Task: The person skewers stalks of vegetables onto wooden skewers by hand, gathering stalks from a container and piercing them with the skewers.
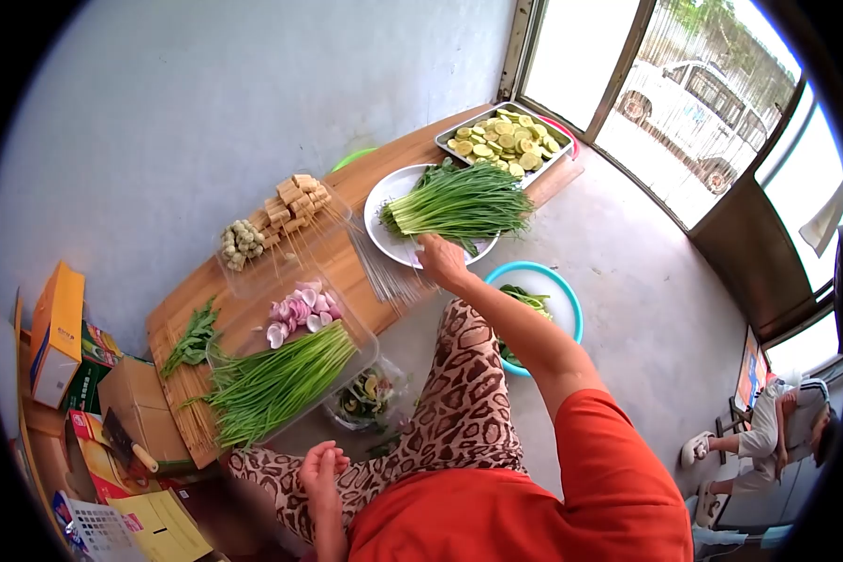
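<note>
The right hand (440,258) is positioned at the near edge of the white plate (381,199), fingers bent; whether anything is gripped or touched cannot be told. The left hand (320,468) is held over the lap, fingers curled inward; its contents, if any, cannot be determined.

The bunch of green stalks (464,201) is located on the plate, just beyond the right hand. Its long axis is laid crosswise in the view: the pale ends point left and are nearest the right fingertips, and the green tips are directed right, over the plate's edge. The right hand is the nearer; the left is well apart. Metal skewers (381,272) are laid just left of the right hand on the worktop (180,304).

Counts are as follows:
- White plate: one, with one bunch.
- Metal tray (468,122): one, behind the plate; its slices (506,139) are overlapped and cannot be counted.
- Teal-rimmed basin (579,323): one, on the right, with greens inside.
- Second bunch of stalks (281,384): one, near the left hand, beside purple onion pieces (302,309) too crowded to count.
- Metal skewers: several, not separable.
</note>
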{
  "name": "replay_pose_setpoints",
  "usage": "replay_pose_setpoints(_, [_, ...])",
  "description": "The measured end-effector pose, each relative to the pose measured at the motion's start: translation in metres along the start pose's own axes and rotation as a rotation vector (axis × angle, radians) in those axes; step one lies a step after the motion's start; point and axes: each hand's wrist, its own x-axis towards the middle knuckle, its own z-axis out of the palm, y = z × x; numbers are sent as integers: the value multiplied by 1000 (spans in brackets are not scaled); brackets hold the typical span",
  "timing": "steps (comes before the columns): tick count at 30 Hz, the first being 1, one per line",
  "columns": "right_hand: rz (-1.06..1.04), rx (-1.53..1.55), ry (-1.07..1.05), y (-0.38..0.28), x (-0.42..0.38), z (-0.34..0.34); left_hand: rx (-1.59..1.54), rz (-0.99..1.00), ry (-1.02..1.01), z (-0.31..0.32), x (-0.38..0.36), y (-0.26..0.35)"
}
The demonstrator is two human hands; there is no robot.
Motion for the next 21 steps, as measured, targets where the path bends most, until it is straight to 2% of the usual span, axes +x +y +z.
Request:
replay_pose_setpoints(1, [-40, 60, -8, -6, -7, -7, -11, 12, -4, 0, 0, -1])
replay_pose_setpoints(3, [-58, 110, -185, -22, -17, -17, 10, 52, -41, -2, 0, -3])
replay_pose_setpoints(5, [-160, 361, -247, -44, -25, -23, 34, 74, -52, -8, 2, -10])
replay_pose_setpoints(6, [-194, 365, -260, -57, -27, -25, 65, 88, -51, -13, 3, -14])
replay_pose_setpoints(8, [2, 970, -549, -122, -39, -74, 61, 110, -36, -19, 5, -20])
replay_pose_setpoints(10, [-69, 1198, -646, -180, -54, -115, 83, 113, -64, -24, 8, -23])
replay_pose_setpoints(11, [-57, 1288, -760, -205, -64, -136, 87, 112, -59, -24, 10, -23])
replay_pose_setpoints(13, [-227, 1394, -867, -247, -89, -172, 110, 94, -66, -23, 15, -19])
replay_pose_setpoints(14, [-356, 1464, -1028, -256, -97, -188, 129, 98, -58, -25, 22, -22])
replay_pose_setpoints(15, [-334, 1461, -1055, -274, -112, -213, 150, 102, -53, -28, 30, -28])
replay_pose_setpoints(16, [-438, 1496, -1132, -281, -117, -226, 156, 104, -38, -31, 40, -39])
replay_pose_setpoints(20, [-1256, 2023, -1444, -324, -114, -214, 202, 30, 27, -34, 53, -63])
replay_pose_setpoints(21, [-1219, 2136, -1394, -324, -123, -211, 220, -21, 17, -35, 57, -74])
